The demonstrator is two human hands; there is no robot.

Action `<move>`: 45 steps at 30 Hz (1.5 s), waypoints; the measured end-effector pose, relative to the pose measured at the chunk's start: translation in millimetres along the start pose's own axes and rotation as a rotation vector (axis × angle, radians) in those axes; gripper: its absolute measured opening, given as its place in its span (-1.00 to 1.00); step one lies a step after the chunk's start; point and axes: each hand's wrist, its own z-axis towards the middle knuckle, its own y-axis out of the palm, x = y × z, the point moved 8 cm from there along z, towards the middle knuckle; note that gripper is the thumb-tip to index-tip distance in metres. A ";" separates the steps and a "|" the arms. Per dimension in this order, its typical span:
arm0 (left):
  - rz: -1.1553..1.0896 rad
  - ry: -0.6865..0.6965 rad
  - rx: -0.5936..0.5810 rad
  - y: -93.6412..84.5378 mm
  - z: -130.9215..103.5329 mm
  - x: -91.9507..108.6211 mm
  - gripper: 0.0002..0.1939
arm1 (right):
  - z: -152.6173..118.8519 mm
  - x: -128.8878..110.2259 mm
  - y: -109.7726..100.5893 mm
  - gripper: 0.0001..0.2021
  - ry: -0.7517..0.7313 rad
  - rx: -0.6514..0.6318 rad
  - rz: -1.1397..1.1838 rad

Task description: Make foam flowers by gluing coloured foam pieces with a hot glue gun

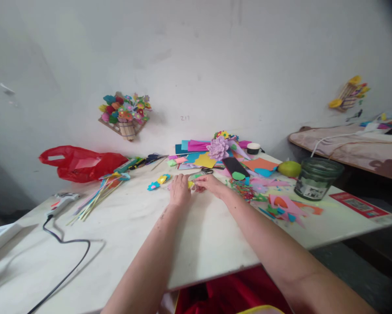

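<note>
Small yellow craft piece (191, 184) sits between hands; left hand (180, 190) fingers close together, right hand (210, 183) fingers bent inward, can't tell if pinching; likely fine positioning, calls for steady fingertips

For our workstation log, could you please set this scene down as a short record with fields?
left hand: at small craft pieces mid-table; grip hidden
right hand: near the left hand, fingers bent at small pieces, too small to identify
table, left side: glue gun with black cable; red plastic bag
table, back: lilac flower among coloured sheets
table, right side: green jar; yellow-green fruit
wall: two flower arrangements
</note>
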 end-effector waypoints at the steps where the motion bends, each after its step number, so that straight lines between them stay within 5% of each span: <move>1: 0.007 -0.011 0.004 -0.2 -0.5 -0.1 -0.63 | 0.1 -0.6 -0.1 -0.83 -0.015 -0.003 -0.004; 8: -0.025 -0.053 -0.020 3.2 -2.3 -0.7 -0.83 | 2.6 1.1 0.7 -0.77 -0.037 0.017 -0.090; 18: -0.063 -0.083 -0.129 7.4 -5.1 4.1 -0.86 | 8.3 4.3 -2.1 -0.98 -0.098 0.021 -0.281; 25: -0.116 -0.058 -0.213 17.5 -6.5 10.0 -0.58 | 6.5 -7.1 -18.1 -0.91 -0.160 -0.009 -0.290; 28: -0.080 -0.006 -0.202 15.2 -5.1 9.1 -0.65 | 4.3 -11.4 -18.0 -0.89 -0.158 -0.046 -0.292; 38: 0.109 -0.071 -0.048 -1.0 -0.5 -0.1 -0.65 | -6.2 -10.0 5.0 -0.78 -0.031 -0.244 0.139; 40: 0.123 -0.100 -0.041 -2.2 -0.6 -0.1 -0.65 | -3.0 -6.8 9.8 -0.80 -0.049 -0.179 0.142; 45: 0.115 -0.101 -0.071 -1.9 -1.9 6.7 -0.62 | 4.5 7.4 -1.6 -0.87 -0.028 0.225 0.022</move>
